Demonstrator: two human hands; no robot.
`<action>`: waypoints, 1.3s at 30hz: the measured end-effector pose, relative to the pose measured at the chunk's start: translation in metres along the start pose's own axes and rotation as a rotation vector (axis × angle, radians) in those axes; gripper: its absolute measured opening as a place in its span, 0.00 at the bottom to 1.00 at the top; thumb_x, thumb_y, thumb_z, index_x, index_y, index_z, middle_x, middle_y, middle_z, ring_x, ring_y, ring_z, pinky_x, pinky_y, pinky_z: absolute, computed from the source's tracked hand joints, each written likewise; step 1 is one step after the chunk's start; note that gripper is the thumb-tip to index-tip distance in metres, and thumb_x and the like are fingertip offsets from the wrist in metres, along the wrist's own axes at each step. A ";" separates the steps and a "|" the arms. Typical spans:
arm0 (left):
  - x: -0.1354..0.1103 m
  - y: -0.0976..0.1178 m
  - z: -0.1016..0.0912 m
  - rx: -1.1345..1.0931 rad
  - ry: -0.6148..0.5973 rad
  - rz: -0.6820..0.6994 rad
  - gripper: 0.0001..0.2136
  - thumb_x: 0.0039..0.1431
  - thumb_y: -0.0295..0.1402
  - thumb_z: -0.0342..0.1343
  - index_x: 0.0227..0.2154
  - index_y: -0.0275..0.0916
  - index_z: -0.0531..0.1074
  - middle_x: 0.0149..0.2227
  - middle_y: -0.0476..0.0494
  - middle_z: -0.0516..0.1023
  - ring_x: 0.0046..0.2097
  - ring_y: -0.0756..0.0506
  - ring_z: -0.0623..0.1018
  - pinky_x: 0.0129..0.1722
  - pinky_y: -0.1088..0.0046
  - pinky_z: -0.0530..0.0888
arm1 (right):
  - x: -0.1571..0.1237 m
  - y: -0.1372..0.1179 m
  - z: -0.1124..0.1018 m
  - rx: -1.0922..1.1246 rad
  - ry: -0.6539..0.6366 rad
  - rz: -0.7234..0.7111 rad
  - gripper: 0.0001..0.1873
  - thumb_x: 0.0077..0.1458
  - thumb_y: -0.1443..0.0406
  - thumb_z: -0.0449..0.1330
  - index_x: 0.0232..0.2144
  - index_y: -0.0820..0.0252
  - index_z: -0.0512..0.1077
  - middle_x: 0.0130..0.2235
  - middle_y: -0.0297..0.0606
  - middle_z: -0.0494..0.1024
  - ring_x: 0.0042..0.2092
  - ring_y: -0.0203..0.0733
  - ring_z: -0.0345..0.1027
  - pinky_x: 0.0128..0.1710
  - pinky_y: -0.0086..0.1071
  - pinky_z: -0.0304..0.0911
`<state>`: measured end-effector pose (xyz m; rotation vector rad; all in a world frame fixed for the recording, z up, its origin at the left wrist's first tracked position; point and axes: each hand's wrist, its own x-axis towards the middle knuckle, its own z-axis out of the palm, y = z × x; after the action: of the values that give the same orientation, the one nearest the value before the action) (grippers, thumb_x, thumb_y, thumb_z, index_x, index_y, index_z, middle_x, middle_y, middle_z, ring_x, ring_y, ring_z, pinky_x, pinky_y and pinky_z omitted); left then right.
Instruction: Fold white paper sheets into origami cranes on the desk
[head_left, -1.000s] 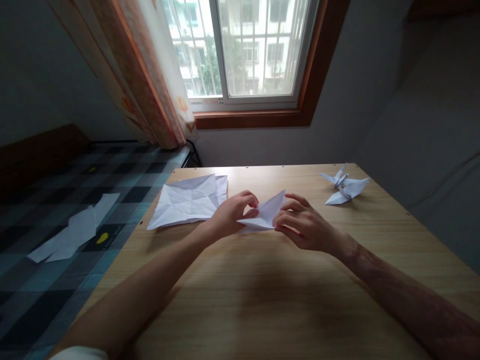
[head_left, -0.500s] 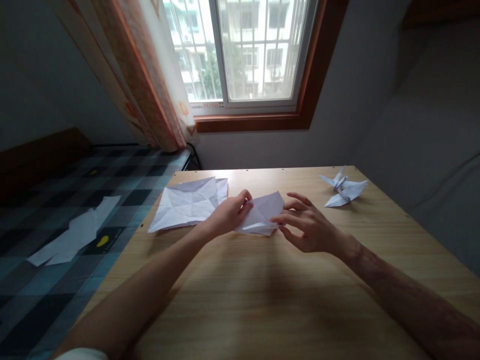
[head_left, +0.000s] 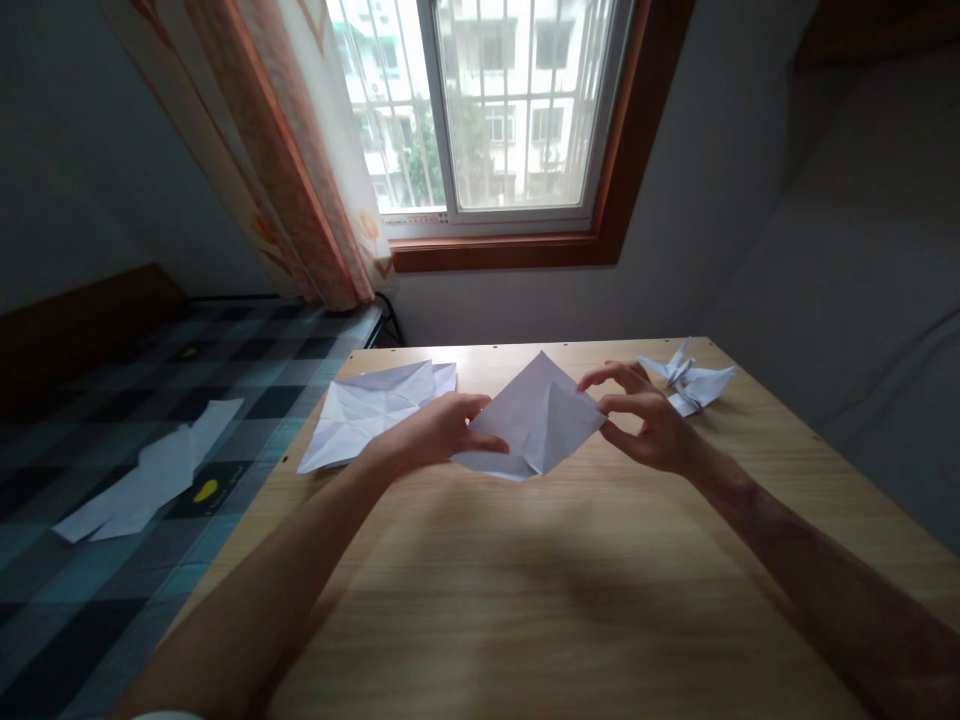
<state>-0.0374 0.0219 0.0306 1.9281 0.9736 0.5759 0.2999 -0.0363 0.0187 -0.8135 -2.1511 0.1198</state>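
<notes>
A folded sheet of white paper (head_left: 536,420) is held up over the wooden table, its raised centre crease running down from the top corner. My left hand (head_left: 442,428) grips its left side, the thumb lying on the near face. At the right corner, the fingertips of my right hand (head_left: 641,415) pinch the edge, with the other fingers curled above. Left of the held paper lies a creased, unfolded white sheet (head_left: 367,410) with another sheet partly under it. Behind my right hand rests a folded paper crane (head_left: 694,383), partly covered by the hand.
The light wooden table (head_left: 480,600) stands below the window (head_left: 517,110). On its left is a bed with a checked sheet (head_left: 67,430), where white paper strips (head_left: 154,480) lie. A patterned curtain (head_left: 300,150) hangs at the window's left.
The folded paper now shows wider, as a diamond with a raised crease. My right hand has moved up and right to its right corner, and my left hand has shifted slightly left.
</notes>
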 end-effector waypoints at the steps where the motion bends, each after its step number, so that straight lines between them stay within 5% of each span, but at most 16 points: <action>1: 0.000 0.000 -0.001 0.051 -0.056 0.002 0.19 0.46 0.49 0.77 0.32 0.41 0.82 0.28 0.49 0.81 0.28 0.45 0.75 0.26 0.73 0.64 | -0.001 0.002 0.000 0.035 -0.029 0.020 0.07 0.61 0.70 0.62 0.34 0.53 0.77 0.55 0.43 0.80 0.55 0.55 0.71 0.62 0.56 0.64; 5: 0.002 -0.002 0.000 0.214 -0.130 -0.009 0.20 0.53 0.54 0.73 0.28 0.40 0.81 0.25 0.49 0.78 0.26 0.47 0.71 0.24 0.73 0.60 | -0.006 0.002 0.007 0.098 -0.201 0.086 0.05 0.67 0.63 0.63 0.41 0.53 0.80 0.57 0.41 0.81 0.60 0.54 0.71 0.73 0.60 0.50; 8: 0.004 -0.002 0.006 0.150 -0.113 -0.036 0.22 0.54 0.55 0.72 0.25 0.39 0.79 0.24 0.50 0.75 0.26 0.49 0.70 0.24 0.74 0.58 | -0.007 -0.002 0.017 0.084 -0.181 0.145 0.10 0.66 0.55 0.69 0.44 0.53 0.81 0.54 0.42 0.83 0.61 0.54 0.72 0.76 0.61 0.41; 12: 0.012 -0.007 0.016 -0.173 -0.042 -0.177 0.23 0.55 0.56 0.71 0.33 0.39 0.80 0.28 0.47 0.78 0.28 0.48 0.74 0.24 0.76 0.63 | -0.008 -0.003 0.032 0.140 0.007 0.243 0.12 0.67 0.54 0.69 0.35 0.54 0.81 0.39 0.36 0.86 0.46 0.48 0.78 0.75 0.59 0.48; 15: 0.021 -0.012 0.022 -0.459 0.141 -0.299 0.27 0.54 0.59 0.70 0.40 0.39 0.80 0.38 0.41 0.83 0.34 0.45 0.81 0.28 0.74 0.73 | -0.010 -0.002 0.039 0.207 0.151 0.381 0.16 0.65 0.51 0.69 0.32 0.54 0.82 0.31 0.34 0.82 0.44 0.50 0.78 0.70 0.55 0.60; 20: 0.025 -0.013 0.035 -0.806 0.229 -0.326 0.38 0.53 0.74 0.58 0.42 0.39 0.76 0.53 0.29 0.83 0.48 0.34 0.87 0.41 0.60 0.85 | -0.011 -0.006 0.046 0.366 0.240 0.615 0.19 0.65 0.48 0.68 0.35 0.56 0.82 0.37 0.39 0.84 0.41 0.50 0.77 0.44 0.41 0.73; 23: 0.018 -0.013 0.050 -0.726 0.238 -0.266 0.34 0.54 0.67 0.66 0.44 0.38 0.76 0.56 0.31 0.82 0.53 0.35 0.86 0.47 0.63 0.83 | -0.009 -0.012 0.049 0.493 0.256 0.629 0.19 0.63 0.48 0.70 0.40 0.57 0.83 0.40 0.41 0.86 0.42 0.51 0.78 0.41 0.39 0.72; 26: 0.012 -0.016 0.066 -0.609 0.203 -0.225 0.29 0.54 0.58 0.72 0.45 0.37 0.77 0.52 0.33 0.85 0.52 0.37 0.85 0.50 0.64 0.81 | -0.008 -0.017 0.051 0.595 0.187 0.595 0.19 0.63 0.49 0.70 0.42 0.58 0.82 0.41 0.41 0.86 0.42 0.50 0.78 0.42 0.39 0.73; 31: 0.008 -0.020 0.074 -0.610 0.113 -0.106 0.28 0.54 0.56 0.73 0.45 0.36 0.82 0.46 0.37 0.87 0.48 0.38 0.85 0.45 0.66 0.81 | -0.013 -0.018 0.048 0.652 0.046 0.537 0.18 0.64 0.50 0.70 0.44 0.58 0.82 0.43 0.41 0.86 0.44 0.50 0.78 0.44 0.39 0.73; 39: 0.011 -0.018 0.073 -0.678 0.173 -0.189 0.28 0.57 0.60 0.70 0.37 0.37 0.76 0.35 0.45 0.82 0.32 0.49 0.83 0.38 0.70 0.83 | -0.020 -0.005 0.045 0.788 0.140 0.649 0.22 0.54 0.47 0.75 0.39 0.58 0.82 0.36 0.39 0.84 0.35 0.46 0.74 0.35 0.35 0.69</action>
<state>0.0135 0.0000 -0.0219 1.1881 0.9028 0.8427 0.2738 -0.0434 -0.0228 -0.9480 -1.4325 1.1220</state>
